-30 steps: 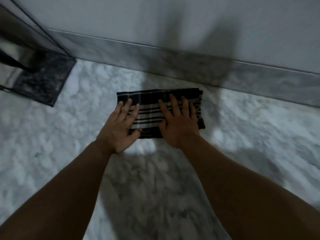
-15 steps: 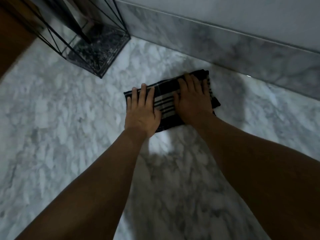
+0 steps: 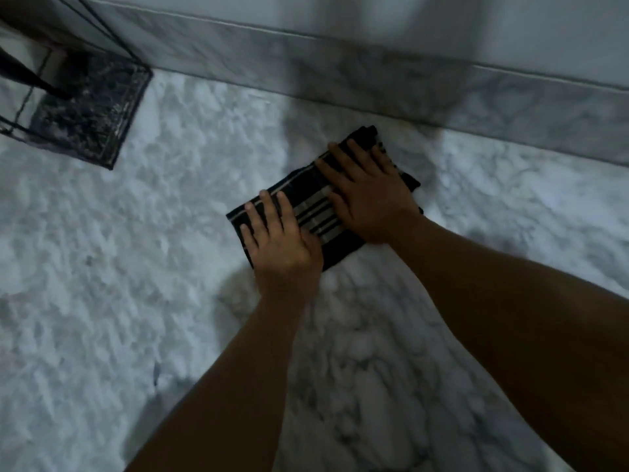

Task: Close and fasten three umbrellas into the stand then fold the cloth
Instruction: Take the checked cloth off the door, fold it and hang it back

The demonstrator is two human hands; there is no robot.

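White marble floor [image 3: 119, 267] with grey veining fills most of the head view, meeting a grey marble baseboard [image 3: 374, 73] that runs along the foot of a pale wall [image 3: 340, 11] across the top. Light is dim, and soft shadows fall on the wall and the baseboard.

At the upper left stands a black wire umbrella stand [image 3: 88, 107] on a dark speckled base, with a dark umbrella tip [image 3: 41, 84] reaching down into it; the rest of the stand is cut off by the frame edge.

Near the baseboard, right of centre, lies the folded cloth [image 3: 313, 212], dark with pale stripes, set at a slant on the floor. Both hands lie flat on it, palms down. The left hand [image 3: 282, 243] covers the nearer, left end, fingers straight and slightly spread, gripping nothing. The right hand [image 3: 367, 195] covers the farther, right end, fingers straight and reaching toward the far corner, also gripping nothing. A strip of striped cloth shows between the two hands.

The cloth's far corner sits close to the baseboard without touching it. Bare floor lies between the cloth and the stand, which are well apart, and more bare floor spreads to the right and toward the person.
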